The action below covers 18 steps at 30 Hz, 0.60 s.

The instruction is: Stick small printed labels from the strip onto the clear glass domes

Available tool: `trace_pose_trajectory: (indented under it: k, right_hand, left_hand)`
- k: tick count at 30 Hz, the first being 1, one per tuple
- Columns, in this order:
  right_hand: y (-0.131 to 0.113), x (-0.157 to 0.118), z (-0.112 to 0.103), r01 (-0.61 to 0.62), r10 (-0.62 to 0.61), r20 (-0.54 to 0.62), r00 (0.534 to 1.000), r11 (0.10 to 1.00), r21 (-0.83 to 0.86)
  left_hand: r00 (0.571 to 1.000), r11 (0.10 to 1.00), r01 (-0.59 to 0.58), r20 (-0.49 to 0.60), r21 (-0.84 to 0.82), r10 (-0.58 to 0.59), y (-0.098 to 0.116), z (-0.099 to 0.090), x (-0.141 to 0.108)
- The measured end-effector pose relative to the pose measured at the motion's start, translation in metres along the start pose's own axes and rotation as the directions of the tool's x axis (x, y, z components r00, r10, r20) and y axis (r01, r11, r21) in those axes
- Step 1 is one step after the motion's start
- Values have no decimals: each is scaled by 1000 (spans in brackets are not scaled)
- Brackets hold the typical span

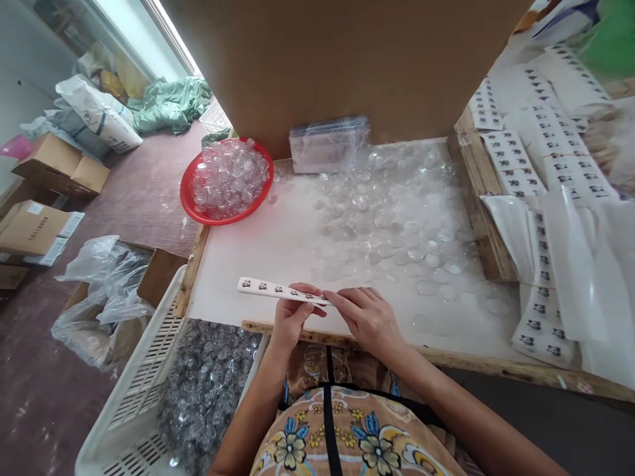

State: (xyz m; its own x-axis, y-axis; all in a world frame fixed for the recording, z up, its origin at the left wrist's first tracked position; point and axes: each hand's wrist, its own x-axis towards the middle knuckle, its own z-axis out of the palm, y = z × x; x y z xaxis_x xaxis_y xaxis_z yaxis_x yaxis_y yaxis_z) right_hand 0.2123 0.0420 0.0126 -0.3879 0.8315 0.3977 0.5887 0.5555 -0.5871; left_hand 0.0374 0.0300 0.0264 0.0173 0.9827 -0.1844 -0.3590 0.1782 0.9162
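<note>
My left hand (292,317) grips a white strip of panda stickers (270,288) above the table's front edge, thumb on the near side and fingers behind. The strip points out to the left, with a row of small black-and-white pandas along it. At its right end, my right hand (367,317) has its fingertips pressed together on the strip; what exactly they pinch there is too small to tell. Beyond my hands, many clear round plastic pieces (377,251) lie scattered over the white tabletop (248,251).
A red basin (186,198) heaped with clear pieces stands back left. A plastic-wrapped stack (327,145) leans by a cardboard panel (347,66). Sticker sheets (560,152) lie right beyond a wooden bar (481,205). A white crate (143,377) of pieces sits below left.
</note>
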Motion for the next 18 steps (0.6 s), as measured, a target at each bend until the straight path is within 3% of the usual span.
trace_pose_trajectory:
  k: [3, 5, 7, 8, 10, 13, 15, 16, 18]
  right_hand:
    - [0, 2, -4, -97, 74, 114, 991, 972, 214]
    - [4, 7, -12, -186, 79, 254, 964, 883, 432]
    - [10, 14, -23, -245, 67, 317, 946, 787, 567]
    - [13, 18, -28, -246, 83, 296, 952, 783, 571]
    - [17, 29, -35, -180, 105, 182, 978, 867, 465]
    - [16, 47, -36, 29, -43, 69, 997, 981, 190]
    - [16, 57, -32, 175, -185, 109, 977, 980, 92]
    - [18, 60, -30, 222, -231, 142, 962, 972, 80]
    - [22, 64, -26, 251, -271, 203, 941, 961, 118]
  left_hand:
    - [1000, 999, -6, -1, -51, 6, -1, 1, 4]
    - [1000, 987, 27, 16, -155, -25, 2, -2, 7]
    - [992, 951, 125, 45, -282, -116, 6, -7, 9]
    - [982, 923, 191, 72, -333, -178, 8, -10, 9]
    - [937, 859, 348, 183, -376, -299, 11, -13, 9]
    - [797, 769, 564, 442, -302, -411, 7, -11, 9]
    - [696, 721, 650, 570, -240, -437, 3, -6, 9]
    - [670, 710, 668, 597, -223, -442, 1, -4, 9]
    - [666, 723, 662, 596, -197, -448, -2, -4, 10]
